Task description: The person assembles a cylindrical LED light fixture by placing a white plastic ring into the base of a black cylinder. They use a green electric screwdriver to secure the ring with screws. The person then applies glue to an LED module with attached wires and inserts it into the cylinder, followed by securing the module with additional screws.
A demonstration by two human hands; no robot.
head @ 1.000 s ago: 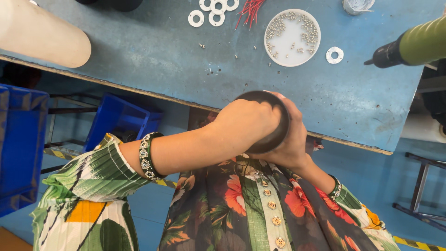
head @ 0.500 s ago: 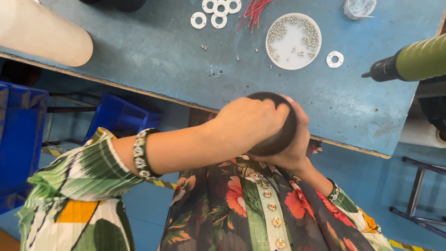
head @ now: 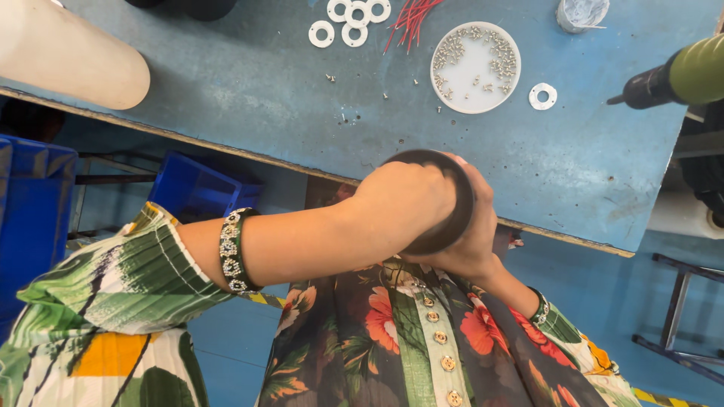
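Both hands clasp a dark round disc-shaped part (head: 445, 203) at the near edge of the blue tabletop (head: 226, 90). The left hand (head: 400, 203) covers its front in a clenched grip, while the right hand (head: 471, 245) cups it from behind

Place: we stand in a small assembly workshop | Evidence: we see a worn blue workbench (head: 226, 90), a white dish of small screws (head: 475, 68), white washers (head: 351, 19), red wires (head: 411, 19), a green power screwdriver (head: 679, 75), blue parts bins (head: 196, 188) beneath.
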